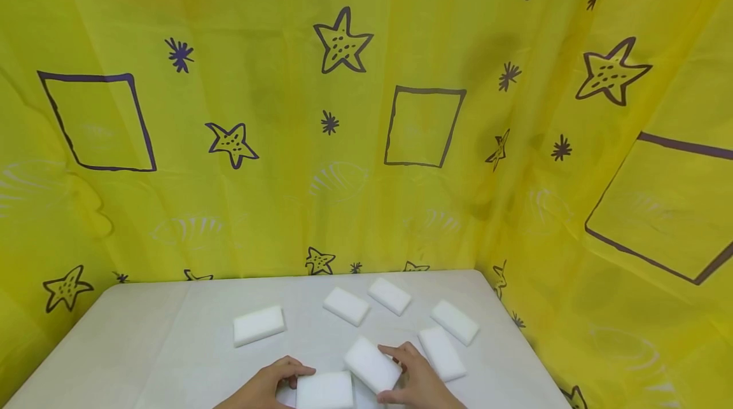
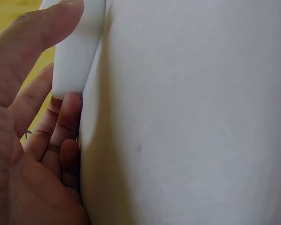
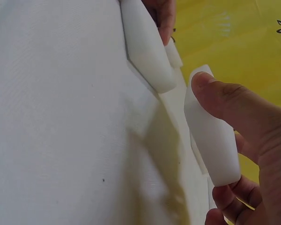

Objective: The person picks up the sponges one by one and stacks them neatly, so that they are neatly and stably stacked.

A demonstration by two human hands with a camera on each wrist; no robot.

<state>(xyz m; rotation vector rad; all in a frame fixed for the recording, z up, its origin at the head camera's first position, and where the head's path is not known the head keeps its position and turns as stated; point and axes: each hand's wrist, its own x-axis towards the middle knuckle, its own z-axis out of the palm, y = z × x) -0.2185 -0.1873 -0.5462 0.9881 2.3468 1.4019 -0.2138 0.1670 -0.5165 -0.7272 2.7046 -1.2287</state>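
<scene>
My left hand [image 1: 268, 386] grips a white rectangular sponge [image 1: 325, 391] near the front of the table, thumb on one side and fingers on the other. In the left wrist view that sponge [image 2: 77, 65] appears to rest against the white surface. My right hand [image 1: 420, 382] pinches a second white sponge [image 1: 372, 363] by its edges. The right wrist view shows this sponge [image 3: 211, 133] raised off the table, its shadow falling below, apart from the left hand's sponge [image 3: 147, 49]. Just right of my right hand lies another sponge [image 1: 442, 353].
More white sponges lie scattered: one at the left [image 1: 259, 326], two towards the back [image 1: 346, 306] and one at the right [image 1: 455, 322]. The white-covered table [image 1: 154, 339] meets a yellow curtain [image 1: 275, 205] with starfish drawings at the back and sides.
</scene>
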